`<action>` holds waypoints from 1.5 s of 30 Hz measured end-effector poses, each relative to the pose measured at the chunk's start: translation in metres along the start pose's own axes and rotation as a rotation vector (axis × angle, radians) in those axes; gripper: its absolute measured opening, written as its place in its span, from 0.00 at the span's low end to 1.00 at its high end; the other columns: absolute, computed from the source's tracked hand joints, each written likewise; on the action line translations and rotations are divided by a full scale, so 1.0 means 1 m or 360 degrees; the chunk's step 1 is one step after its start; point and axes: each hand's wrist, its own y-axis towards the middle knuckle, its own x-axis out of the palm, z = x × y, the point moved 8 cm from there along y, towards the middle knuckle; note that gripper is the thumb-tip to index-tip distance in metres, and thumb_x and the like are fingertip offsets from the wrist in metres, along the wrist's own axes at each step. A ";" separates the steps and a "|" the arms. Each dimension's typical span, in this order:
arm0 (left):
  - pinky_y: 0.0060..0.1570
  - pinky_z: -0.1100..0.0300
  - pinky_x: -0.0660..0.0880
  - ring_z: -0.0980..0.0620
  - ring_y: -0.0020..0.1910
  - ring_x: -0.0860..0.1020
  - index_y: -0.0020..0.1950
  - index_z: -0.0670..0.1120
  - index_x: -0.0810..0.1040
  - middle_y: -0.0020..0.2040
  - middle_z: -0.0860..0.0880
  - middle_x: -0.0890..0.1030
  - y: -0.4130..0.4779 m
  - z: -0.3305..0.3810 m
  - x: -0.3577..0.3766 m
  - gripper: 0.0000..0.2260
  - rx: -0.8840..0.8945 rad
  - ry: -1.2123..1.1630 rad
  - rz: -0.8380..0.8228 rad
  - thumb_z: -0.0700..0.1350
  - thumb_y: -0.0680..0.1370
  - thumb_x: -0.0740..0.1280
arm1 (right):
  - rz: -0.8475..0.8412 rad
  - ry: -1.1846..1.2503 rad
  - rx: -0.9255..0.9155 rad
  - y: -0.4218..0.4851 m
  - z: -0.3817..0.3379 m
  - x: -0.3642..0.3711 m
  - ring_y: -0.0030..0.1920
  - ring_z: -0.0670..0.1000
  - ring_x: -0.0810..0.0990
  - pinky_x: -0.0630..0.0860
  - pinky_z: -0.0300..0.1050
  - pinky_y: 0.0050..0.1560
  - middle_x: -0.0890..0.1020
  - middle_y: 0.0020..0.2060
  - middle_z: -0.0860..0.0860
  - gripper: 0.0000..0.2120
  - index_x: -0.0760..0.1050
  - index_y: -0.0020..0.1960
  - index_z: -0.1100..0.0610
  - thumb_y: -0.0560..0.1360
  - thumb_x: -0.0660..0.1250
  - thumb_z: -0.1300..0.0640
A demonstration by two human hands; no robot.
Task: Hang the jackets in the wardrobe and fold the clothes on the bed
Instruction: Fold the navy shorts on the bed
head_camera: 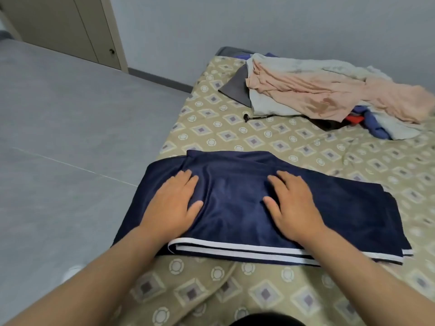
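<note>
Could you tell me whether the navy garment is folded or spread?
Folded: the navy garment lies in stacked layers, white-striped edges doubled.

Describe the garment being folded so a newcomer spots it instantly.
On the patterned bed, skip the loose pile near the wall. At the near edge lies a navy garment, left hand and right hand pressing it flat; only it has white-striped trim.

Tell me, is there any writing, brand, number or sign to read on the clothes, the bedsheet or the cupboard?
None can be read. The navy garment shows only white stripes; the bedsheet only diamonds and rings; the clothes pile and cupboard door bear no visible lettering.
</note>
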 end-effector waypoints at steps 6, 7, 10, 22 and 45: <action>0.75 0.60 0.35 0.59 0.77 0.34 0.81 0.52 0.41 0.79 0.56 0.37 -0.071 -0.033 0.005 0.43 0.0075 0.0202 -0.0325 0.72 0.73 0.48 | -0.0610 0.0138 -0.0631 -0.053 -0.134 0.037 0.78 0.54 0.59 0.47 0.54 0.78 0.64 0.76 0.53 0.37 0.64 0.76 0.50 0.73 0.58 0.31; 0.76 0.59 0.36 0.59 0.77 0.34 0.81 0.52 0.40 0.79 0.56 0.36 -0.077 -0.039 0.003 0.44 0.0037 0.0225 -0.0365 0.74 0.72 0.49 | -0.0706 0.0097 -0.0654 -0.050 -0.143 0.039 0.79 0.53 0.54 0.43 0.52 0.78 0.59 0.78 0.52 0.38 0.61 0.78 0.49 0.74 0.56 0.30; 0.77 0.55 0.50 0.58 0.78 0.43 0.81 0.53 0.42 0.79 0.57 0.41 -0.100 -0.069 -0.004 0.46 -0.0377 -0.0167 -0.0334 0.73 0.71 0.57 | -0.0790 0.0035 -0.0545 -0.033 -0.162 0.034 0.78 0.54 0.54 0.46 0.52 0.78 0.59 0.78 0.53 0.31 0.65 0.75 0.50 0.79 0.52 0.33; 0.52 0.48 0.81 0.40 0.50 0.84 0.61 0.39 0.79 0.52 0.39 0.85 -0.157 -0.111 0.032 0.20 -0.1915 -0.2521 -0.0131 0.54 0.82 0.60 | -0.0577 0.0039 -0.0360 -0.045 -0.275 0.084 0.79 0.52 0.37 0.29 0.54 0.75 0.41 0.80 0.53 0.31 0.45 0.81 0.48 0.81 0.42 0.39; 0.61 0.47 0.75 0.42 0.59 0.81 0.67 0.44 0.77 0.61 0.43 0.82 -0.095 -0.220 -0.106 0.15 -0.0899 -0.3624 0.1218 0.44 0.82 0.60 | -0.0496 0.0297 -0.0215 -0.031 -0.266 0.080 0.76 0.35 0.37 0.34 0.39 0.75 0.42 0.76 0.34 0.31 0.46 0.77 0.37 0.76 0.41 0.32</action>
